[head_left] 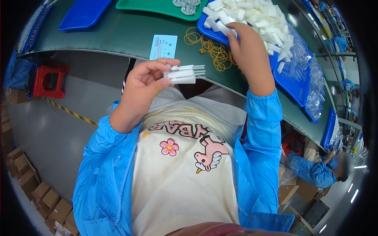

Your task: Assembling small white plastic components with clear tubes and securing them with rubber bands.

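My left hand (145, 82) is closed on a small bundle of white foam blocks (183, 77), held in front of my body off the table edge. Thin clear rods (200, 71) stick out of the bundle on its right side. At the heap of loose white foam blocks (252, 15), my right hand (249, 51) pinches one block (224, 29) between thumb and fingers. That block lies at the near left of the heap, on a blue tray (214, 34). The right fingertips partly cover it.
Yellow rubber bands (218, 55) and a pale blue printed card (163, 46) lie on the green table (118, 37). A green tray (145, 5) holds clear parts; another blue tray (82, 15) stands left. Clear bagged rods (299, 59) are right. A red stool (50, 80) stands left; a co-worker (315, 169) sits right.
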Tool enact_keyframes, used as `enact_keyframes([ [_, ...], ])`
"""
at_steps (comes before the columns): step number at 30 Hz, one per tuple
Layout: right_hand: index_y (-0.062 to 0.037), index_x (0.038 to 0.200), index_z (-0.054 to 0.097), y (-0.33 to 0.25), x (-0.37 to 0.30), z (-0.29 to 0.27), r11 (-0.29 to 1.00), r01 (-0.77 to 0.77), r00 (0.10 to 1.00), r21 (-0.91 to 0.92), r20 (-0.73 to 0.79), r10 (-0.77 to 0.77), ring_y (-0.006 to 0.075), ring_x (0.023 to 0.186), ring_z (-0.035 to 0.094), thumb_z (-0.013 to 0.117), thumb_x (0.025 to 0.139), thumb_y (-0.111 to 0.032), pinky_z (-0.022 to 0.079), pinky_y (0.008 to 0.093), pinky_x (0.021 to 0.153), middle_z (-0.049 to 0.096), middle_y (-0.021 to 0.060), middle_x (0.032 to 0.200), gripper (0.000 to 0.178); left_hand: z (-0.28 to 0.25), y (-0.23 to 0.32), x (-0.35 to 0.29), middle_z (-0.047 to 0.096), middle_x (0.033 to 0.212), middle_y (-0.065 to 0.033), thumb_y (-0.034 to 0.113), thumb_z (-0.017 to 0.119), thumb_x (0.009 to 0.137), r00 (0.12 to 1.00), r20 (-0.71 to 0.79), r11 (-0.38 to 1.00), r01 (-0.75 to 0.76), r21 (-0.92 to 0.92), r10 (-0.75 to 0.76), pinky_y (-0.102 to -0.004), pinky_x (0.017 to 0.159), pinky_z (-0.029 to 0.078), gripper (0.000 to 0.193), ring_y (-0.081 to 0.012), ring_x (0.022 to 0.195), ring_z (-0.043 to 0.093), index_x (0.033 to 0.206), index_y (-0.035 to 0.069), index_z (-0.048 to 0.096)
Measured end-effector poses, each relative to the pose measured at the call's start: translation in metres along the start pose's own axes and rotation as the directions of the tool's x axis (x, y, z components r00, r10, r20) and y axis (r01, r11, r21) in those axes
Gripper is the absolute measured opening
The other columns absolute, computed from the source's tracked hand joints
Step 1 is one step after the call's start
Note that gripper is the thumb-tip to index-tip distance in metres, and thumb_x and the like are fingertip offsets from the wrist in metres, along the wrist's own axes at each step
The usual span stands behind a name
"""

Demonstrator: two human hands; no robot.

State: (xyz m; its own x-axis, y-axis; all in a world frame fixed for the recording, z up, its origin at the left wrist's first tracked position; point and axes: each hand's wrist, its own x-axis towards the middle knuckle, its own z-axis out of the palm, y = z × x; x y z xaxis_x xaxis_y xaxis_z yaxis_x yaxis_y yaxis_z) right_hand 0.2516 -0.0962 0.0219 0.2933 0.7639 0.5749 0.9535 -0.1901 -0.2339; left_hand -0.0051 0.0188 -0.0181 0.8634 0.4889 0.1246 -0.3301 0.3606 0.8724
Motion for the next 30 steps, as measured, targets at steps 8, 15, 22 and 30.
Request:
enact_keyframes([
  [8,0.0010,0.090,0.065,-0.007,0.005,-0.002,0.956,-0.208,0.958,0.205,0.239,0.157,0.0328,0.078,0.061,0.062,0.086,-0.014,0.048,0.0385,0.070,0.064,0.0174,0.084,0.015,-0.001,0.010,-0.005,0.055,0.129,-0.0162,-0.011,0.058,0.084,0.996,-0.043,0.997,0.082,0.003,-0.082,-0.0310,0.091,0.051,0.038,-0.0192,0.110,0.058,0.120,0.001,0.057],
  [15,-0.0003,0.092,0.062,-0.002,-0.013,-0.013,0.861,-0.380,0.921,0.338,0.227,0.317,0.0181,0.072,0.057,0.065,0.083,-0.007,0.046,0.0296,0.066,0.064,0.0099,0.085,0.012,0.004,0.007,-0.001,0.056,0.129,-0.0165,-0.012,0.058,0.083,1.000,-0.005,0.999,0.028,-0.026,-0.028,-0.0315,0.094,0.050,0.042,-0.0204,0.112,0.059,0.123,-0.001,0.056],
  [22,0.0015,0.104,0.058,-0.016,-0.036,-0.032,0.537,-0.375,0.872,0.755,0.090,0.481,0.0127,0.088,0.061,0.061,0.086,0.003,0.050,0.0254,0.077,0.067,0.0115,0.099,0.018,0.007,0.004,0.000,0.056,0.129,-0.0182,-0.013,0.061,0.081,0.998,0.056,0.996,0.006,0.090,-0.011,-0.0322,0.093,0.051,0.042,-0.0215,0.108,0.062,0.120,-0.001,0.058],
  [30,0.0030,0.103,0.056,-0.052,-0.078,-0.043,0.161,-0.479,0.809,0.863,0.362,0.464,0.0181,0.096,0.064,0.058,0.084,0.010,0.051,0.0269,0.085,0.066,0.0191,0.106,0.020,0.012,0.003,0.004,0.058,0.126,-0.0192,-0.009,0.067,0.078,0.992,0.120,0.942,-0.080,0.325,0.043,-0.0302,0.084,0.057,0.036,-0.0218,0.100,0.065,0.113,0.000,0.064],
])
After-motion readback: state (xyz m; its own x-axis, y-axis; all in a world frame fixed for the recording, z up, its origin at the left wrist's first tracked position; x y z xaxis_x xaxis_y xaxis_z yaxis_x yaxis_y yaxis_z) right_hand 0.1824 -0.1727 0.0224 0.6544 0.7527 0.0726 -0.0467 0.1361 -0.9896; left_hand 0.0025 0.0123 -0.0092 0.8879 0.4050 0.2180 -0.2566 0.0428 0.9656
